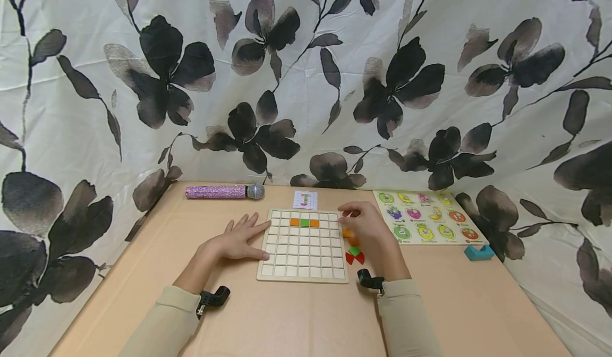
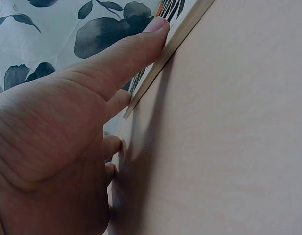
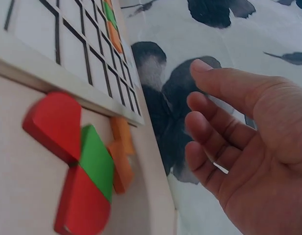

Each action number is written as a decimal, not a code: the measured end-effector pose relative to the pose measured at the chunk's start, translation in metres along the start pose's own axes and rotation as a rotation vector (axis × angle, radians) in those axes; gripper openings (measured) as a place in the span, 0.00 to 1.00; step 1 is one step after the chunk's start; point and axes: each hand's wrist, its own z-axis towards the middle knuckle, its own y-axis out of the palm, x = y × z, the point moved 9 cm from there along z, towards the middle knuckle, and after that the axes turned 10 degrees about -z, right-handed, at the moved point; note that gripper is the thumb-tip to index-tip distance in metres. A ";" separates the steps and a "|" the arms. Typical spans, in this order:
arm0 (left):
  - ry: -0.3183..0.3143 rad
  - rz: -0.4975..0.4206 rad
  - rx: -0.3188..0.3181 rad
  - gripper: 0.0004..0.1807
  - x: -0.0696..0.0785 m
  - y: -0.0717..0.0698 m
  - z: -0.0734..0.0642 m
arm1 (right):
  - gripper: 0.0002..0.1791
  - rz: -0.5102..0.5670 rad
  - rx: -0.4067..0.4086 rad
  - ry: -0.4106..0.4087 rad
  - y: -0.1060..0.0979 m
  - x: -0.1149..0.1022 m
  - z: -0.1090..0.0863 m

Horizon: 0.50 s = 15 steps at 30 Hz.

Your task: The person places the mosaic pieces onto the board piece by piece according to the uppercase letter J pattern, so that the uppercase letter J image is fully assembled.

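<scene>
A wooden grid board (image 1: 303, 273) lies mid-table. Two orange squares, (image 1: 294, 222) at left and right, flank a green square (image 1: 304, 222) near its far edge. My left hand (image 1: 234, 240) rests at the board's left side, fingers spread. In the left wrist view, its thumb (image 2: 134, 51) touches the board's edge (image 2: 158, 68). Over the far right corner hovers my right hand (image 1: 373, 229); the right wrist view shows its fingers (image 3: 205, 125) loosely bent around nothing. Beside the board's right edge lie two red pieces (image 3: 85, 200), a green piece (image 3: 96, 159) and orange pieces (image 3: 122, 166).
Behind the board lies a small pattern card (image 1: 305, 200). A glittery microphone (image 1: 220, 192) is at the back left. A fruit picture sheet (image 1: 411, 243) and a blue curved block (image 1: 479, 253) lie at right. A floral curtain (image 1: 306, 96) hangs behind the table.
</scene>
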 end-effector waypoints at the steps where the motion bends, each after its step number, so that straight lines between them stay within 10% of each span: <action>1: -0.001 0.000 -0.001 0.54 0.000 0.000 0.000 | 0.17 -0.013 -0.005 -0.008 -0.001 0.001 0.000; 15: 0.001 0.001 -0.003 0.54 -0.001 0.001 0.001 | 0.14 -0.150 -0.045 -0.113 -0.017 0.013 -0.003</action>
